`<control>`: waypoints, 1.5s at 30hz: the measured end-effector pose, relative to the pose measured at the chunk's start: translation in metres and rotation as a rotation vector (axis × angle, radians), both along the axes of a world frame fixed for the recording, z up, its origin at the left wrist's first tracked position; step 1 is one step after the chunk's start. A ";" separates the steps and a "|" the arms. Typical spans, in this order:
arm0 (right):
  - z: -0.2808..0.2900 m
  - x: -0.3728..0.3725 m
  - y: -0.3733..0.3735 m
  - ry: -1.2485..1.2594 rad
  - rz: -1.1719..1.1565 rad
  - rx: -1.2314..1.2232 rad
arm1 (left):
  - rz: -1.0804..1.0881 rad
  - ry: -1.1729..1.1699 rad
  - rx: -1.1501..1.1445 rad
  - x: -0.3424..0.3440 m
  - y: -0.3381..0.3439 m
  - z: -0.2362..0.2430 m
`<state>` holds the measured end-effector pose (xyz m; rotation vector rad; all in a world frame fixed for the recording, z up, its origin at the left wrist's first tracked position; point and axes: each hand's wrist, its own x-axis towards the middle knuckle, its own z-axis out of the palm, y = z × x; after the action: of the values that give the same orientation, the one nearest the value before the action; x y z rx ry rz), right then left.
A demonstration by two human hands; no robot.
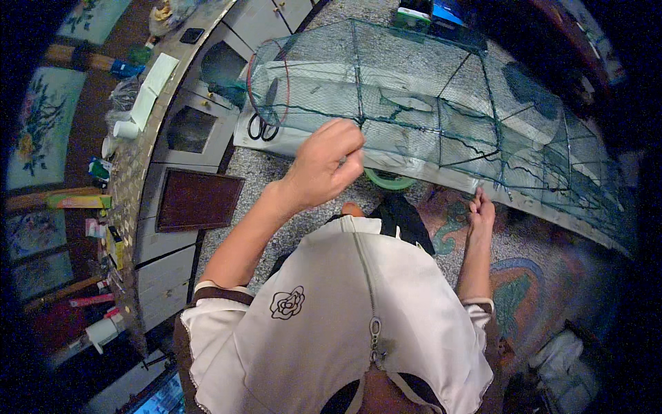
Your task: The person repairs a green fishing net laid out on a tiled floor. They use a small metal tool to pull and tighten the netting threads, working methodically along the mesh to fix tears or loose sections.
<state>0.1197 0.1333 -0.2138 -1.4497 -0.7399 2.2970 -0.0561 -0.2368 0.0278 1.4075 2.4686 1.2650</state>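
A long folding net trap (pixel 467 131) of green mesh on dark frames stretches across the far side, with a red ring at its left end. It lies on a long white board or sheet (pixel 427 168). My left hand (pixel 329 164) is closed, thumb against the curled fingers, in front of the trap's near edge; anything pinched in it is too small to make out. Lower right, my right hand (pixel 480 209) has its fingers pressed together at the white surface's near edge; what they grip cannot be made out. Black-handled scissors (pixel 264 126) rest by the red ring, seen through the mesh.
Under the near edge sits a green basin (pixel 389 181). Cabinets (pixel 186 127) line the left, below a counter holding a white cup (pixel 125 130), papers (pixel 153 90) and a phone (pixel 192 35). A brown panel (pixel 198 200) leans there. Boxes (pixel 434 14) stand at the back; a pale bag (pixel 567 366) lies lower right.
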 end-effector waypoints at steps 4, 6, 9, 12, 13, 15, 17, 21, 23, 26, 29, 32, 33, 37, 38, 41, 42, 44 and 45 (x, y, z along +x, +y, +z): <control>-0.048 -0.037 -0.002 -0.058 -0.049 -0.020 | 0.024 0.010 0.042 0.000 0.011 -0.001; -0.059 -0.049 0.002 -0.063 -0.041 -0.047 | 0.053 0.016 0.087 -0.001 0.014 -0.001; -0.062 -0.062 0.002 0.031 -0.102 -0.126 | 0.071 -0.022 0.071 -0.001 0.015 0.001; -0.079 -0.062 0.009 0.110 -0.068 -0.135 | 0.055 -0.018 0.090 -0.004 0.022 0.005; -0.042 -0.069 -0.020 0.097 -0.061 -0.087 | 0.097 0.003 0.123 -0.002 0.018 0.002; -0.024 -0.060 -0.022 0.120 -0.076 -0.079 | 0.095 0.045 0.220 -0.010 0.025 0.001; 0.010 -0.054 -0.030 0.249 -0.141 -0.093 | 0.160 -0.026 0.252 -0.027 0.031 0.015; 0.068 -0.029 -0.034 0.544 -0.074 -0.133 | 0.229 -0.007 0.333 -0.085 0.056 0.041; 0.104 -0.025 -0.044 0.601 -0.084 -0.112 | 0.214 -0.033 0.259 -0.117 0.064 0.046; 0.128 -0.017 -0.049 0.646 -0.125 -0.127 | 0.202 -0.044 0.219 -0.149 0.075 0.047; 0.165 -0.016 -0.057 0.638 -0.117 -0.195 | 0.207 -0.032 0.184 -0.167 0.083 0.046; 0.188 -0.014 -0.061 0.619 -0.127 -0.216 | 0.170 -0.081 0.218 -0.184 0.080 0.033; 0.195 -0.016 -0.061 0.591 -0.124 -0.189 | 0.185 -0.099 0.199 -0.186 0.082 0.034; 0.207 -0.010 -0.055 0.564 -0.074 -0.140 | 0.182 -0.066 0.208 -0.191 0.093 0.036; 0.216 -0.011 -0.056 0.560 -0.072 -0.152 | 0.171 -0.049 0.217 -0.194 0.095 0.035; 0.244 -0.018 -0.062 0.386 -0.088 -0.092 | 0.110 -0.093 0.226 -0.199 0.111 0.031; 0.247 -0.017 -0.063 0.363 -0.083 -0.091 | 0.116 -0.110 0.229 -0.198 0.114 0.026; 0.248 -0.018 -0.063 0.342 -0.073 -0.076 | 0.088 -0.175 0.274 -0.201 0.116 0.021; 0.250 -0.020 -0.062 0.336 -0.067 -0.068 | 0.074 -0.203 0.298 -0.205 0.117 0.022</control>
<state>0.0999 0.0717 0.0358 -1.0552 -0.5108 2.4461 -0.2606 -0.1199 0.0502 1.1743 2.2890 1.7559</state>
